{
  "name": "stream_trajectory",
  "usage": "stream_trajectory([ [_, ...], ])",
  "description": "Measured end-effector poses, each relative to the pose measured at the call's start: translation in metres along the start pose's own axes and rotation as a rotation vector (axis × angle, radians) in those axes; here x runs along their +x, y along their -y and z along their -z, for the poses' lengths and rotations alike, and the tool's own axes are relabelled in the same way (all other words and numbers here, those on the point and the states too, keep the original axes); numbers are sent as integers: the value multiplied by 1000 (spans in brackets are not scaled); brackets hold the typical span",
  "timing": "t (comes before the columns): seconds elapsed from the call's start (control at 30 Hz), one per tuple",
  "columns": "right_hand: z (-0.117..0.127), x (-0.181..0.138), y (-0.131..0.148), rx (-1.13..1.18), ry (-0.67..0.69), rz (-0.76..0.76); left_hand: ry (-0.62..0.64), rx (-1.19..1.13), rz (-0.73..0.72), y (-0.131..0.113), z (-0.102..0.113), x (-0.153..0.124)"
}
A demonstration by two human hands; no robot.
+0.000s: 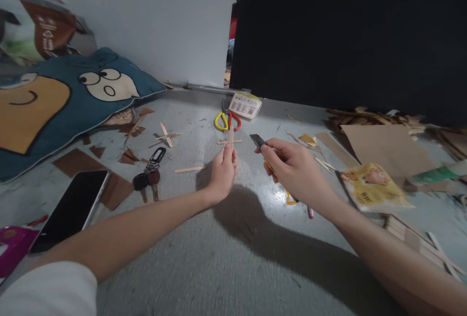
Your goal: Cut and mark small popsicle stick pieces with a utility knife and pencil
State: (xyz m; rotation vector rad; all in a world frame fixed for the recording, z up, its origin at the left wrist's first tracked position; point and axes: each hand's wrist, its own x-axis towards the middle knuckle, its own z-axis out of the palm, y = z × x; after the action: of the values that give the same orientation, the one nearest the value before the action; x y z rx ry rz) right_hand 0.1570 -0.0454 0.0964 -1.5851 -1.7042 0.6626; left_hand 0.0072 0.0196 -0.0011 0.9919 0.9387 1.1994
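In the middle, my left hand is closed in a pinch around a wooden craft stick whose end points up past the fingertips. A second stick runs crosswise behind it; whether the two touch, I cannot tell. My right hand grips a utility knife, its dark tip aimed left toward the sticks but apart from them. A loose craft stick lies left of my left hand. Farther left, two crossed sticks rest on the grey tabletop.
Scissors and a white packet sit beyond my hands. On the left are keys, a phone, brown scraps and a blue cushion. Cardboard and a yellow bag lie right.
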Motion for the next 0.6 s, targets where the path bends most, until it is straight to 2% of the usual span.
stream_trajectory([
  [0.1,-1,0,2,-66,13,18,5,-22,-20,-3,-1,-1],
  [0.27,-4,-1,3,-207,35,128,83,-22,-59,-5,0,-4],
  [0.4,-4,0,1,-297,16,104,140,36,-82,-5,0,-8],
  [0.5,-2,4,-1,-239,-56,37,195,82,-125,-6,0,-13],
  [0.6,0,12,-5,-24,-137,-63,249,230,-236,-7,1,-17],
])
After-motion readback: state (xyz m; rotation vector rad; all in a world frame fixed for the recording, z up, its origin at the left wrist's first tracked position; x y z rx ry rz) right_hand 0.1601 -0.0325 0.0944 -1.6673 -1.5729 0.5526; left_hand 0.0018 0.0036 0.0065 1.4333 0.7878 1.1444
